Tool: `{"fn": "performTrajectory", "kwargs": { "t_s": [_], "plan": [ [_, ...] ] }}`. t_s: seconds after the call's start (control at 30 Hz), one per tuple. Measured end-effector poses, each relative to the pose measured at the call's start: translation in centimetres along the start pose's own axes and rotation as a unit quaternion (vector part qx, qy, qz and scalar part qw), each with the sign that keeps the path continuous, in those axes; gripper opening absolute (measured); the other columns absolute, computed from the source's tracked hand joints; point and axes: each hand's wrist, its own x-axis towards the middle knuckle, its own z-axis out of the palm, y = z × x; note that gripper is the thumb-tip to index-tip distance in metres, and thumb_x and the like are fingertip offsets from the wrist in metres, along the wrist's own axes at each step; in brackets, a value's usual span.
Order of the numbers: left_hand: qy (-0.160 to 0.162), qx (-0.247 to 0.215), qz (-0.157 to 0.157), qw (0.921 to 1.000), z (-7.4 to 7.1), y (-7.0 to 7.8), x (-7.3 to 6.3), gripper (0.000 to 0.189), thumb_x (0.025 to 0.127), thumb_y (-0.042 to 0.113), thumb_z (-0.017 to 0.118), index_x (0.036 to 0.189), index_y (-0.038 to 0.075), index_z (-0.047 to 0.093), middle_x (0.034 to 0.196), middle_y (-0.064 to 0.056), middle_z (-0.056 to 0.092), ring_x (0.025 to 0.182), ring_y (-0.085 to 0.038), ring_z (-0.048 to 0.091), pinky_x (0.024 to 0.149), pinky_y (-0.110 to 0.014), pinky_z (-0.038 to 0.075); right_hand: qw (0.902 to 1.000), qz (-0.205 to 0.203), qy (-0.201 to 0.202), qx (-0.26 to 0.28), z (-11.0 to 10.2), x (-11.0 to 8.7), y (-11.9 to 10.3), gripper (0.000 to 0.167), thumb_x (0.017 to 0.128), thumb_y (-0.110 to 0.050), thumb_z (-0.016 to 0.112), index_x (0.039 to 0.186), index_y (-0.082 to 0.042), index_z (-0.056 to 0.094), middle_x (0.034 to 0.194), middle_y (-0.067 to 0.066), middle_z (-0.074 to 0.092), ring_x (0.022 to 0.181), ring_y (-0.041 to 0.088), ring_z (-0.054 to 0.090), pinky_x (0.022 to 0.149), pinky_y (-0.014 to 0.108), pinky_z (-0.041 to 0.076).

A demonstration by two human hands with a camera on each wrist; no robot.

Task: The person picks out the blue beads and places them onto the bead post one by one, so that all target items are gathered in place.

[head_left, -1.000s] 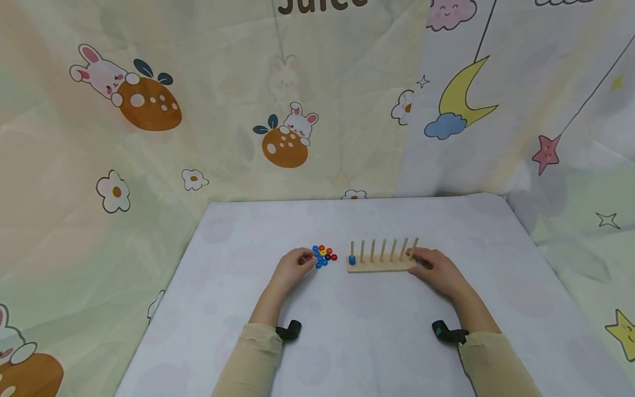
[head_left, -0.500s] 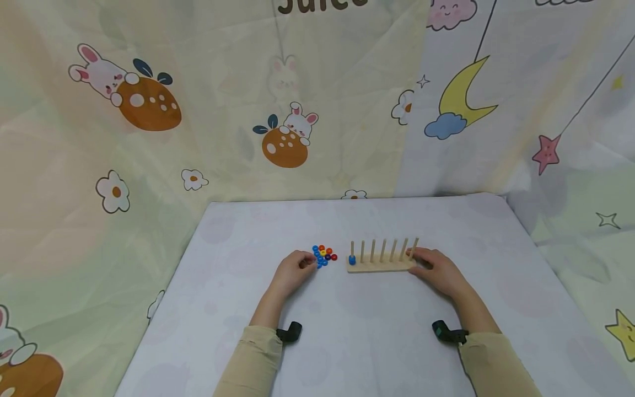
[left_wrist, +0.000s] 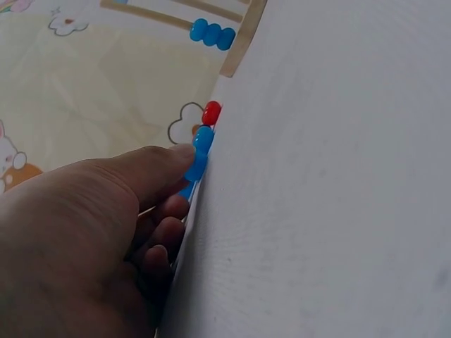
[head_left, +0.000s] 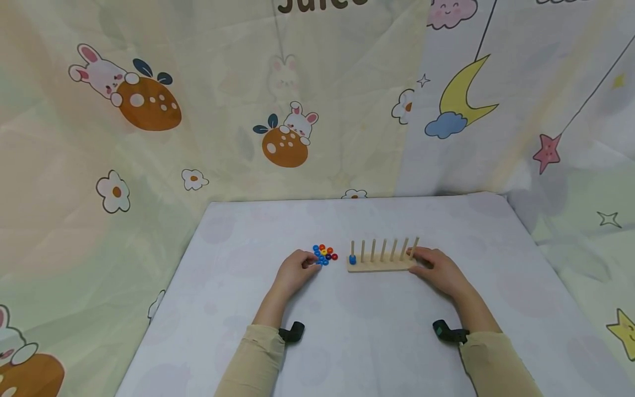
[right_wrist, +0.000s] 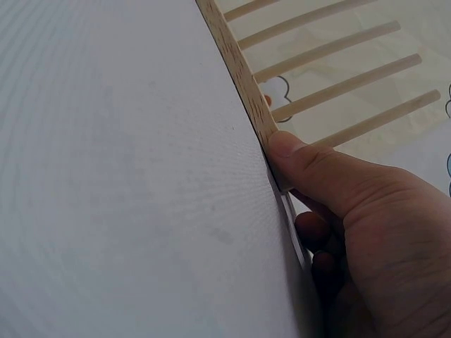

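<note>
My left hand (head_left: 294, 272) is at the near left side of a small cluster of coloured beads (head_left: 324, 252). In the left wrist view its thumb and forefinger pinch a blue bead (left_wrist: 195, 167), with another blue bead and a red bead (left_wrist: 212, 113) just beyond. To the right stands a wooden peg board (head_left: 379, 267) with a row of upright pegs. Blue beads (left_wrist: 213, 34) are stacked on its leftmost peg; the other pegs are bare. My right hand (head_left: 440, 271) grips the board's right end, thumb on the front edge and fingers behind, partly hidden.
A white-covered table (head_left: 357, 342) lies under everything. Behind it hangs a cartoon-printed cloth (head_left: 223, 110). The bead cluster, with blue, red, orange and yellow beads, sits a short gap left of the board.
My left hand has edged right and its thumb and forefinger have closed at the near blue beads. The right hand and the peg board stay put.
</note>
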Motion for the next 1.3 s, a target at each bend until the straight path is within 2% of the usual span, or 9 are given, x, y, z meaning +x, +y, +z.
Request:
{"fn": "performTrajectory", "kwargs": {
  "t_s": [0.6, 0.93, 1.3],
  "plan": [
    [0.002, 0.028, -0.008, 0.9996, 0.2, 0.4, 0.0, 0.022, 0.09, 0.034, 0.072, 0.105, 0.018, 0.072, 0.096, 0.004, 0.061, 0.084, -0.01, 0.054, 0.075, -0.029, 0.048, 1.0, -0.003, -0.002, -0.006, 0.1, 0.1, 0.3, 0.054, 0.09, -0.036, 0.071, 0.135, -0.009, 0.059, 0.141, 0.016, 0.055, 0.127, 0.039, 0.05, 0.105, 0.06, 0.037],
    [-0.003, 0.003, -0.013, 0.9999, -0.1, 0.6, -0.1, 0.02, 0.091, 0.034, 0.072, 0.104, 0.018, 0.071, 0.095, 0.004, 0.061, 0.083, -0.013, 0.054, 0.076, -0.03, 0.048, 1.0, -0.003, -0.001, -0.005, 0.0, 0.2, 0.2, 0.055, 0.09, -0.036, 0.072, 0.135, -0.007, 0.059, 0.141, 0.017, 0.055, 0.128, 0.04, 0.049, 0.106, 0.06, 0.036],
    [-0.019, -0.023, -0.017, 0.9994, -0.9, 1.0, 0.6, 0.02, 0.093, 0.034, 0.069, 0.108, 0.021, 0.069, 0.096, 0.005, 0.066, 0.085, -0.012, 0.058, 0.076, -0.03, 0.051, 1.0, -0.006, -0.005, 0.003, -0.2, 0.1, -0.2, 0.05, 0.091, -0.031, 0.071, 0.135, -0.01, 0.06, 0.141, 0.017, 0.055, 0.13, 0.042, 0.047, 0.107, 0.06, 0.035]
  ]
}}
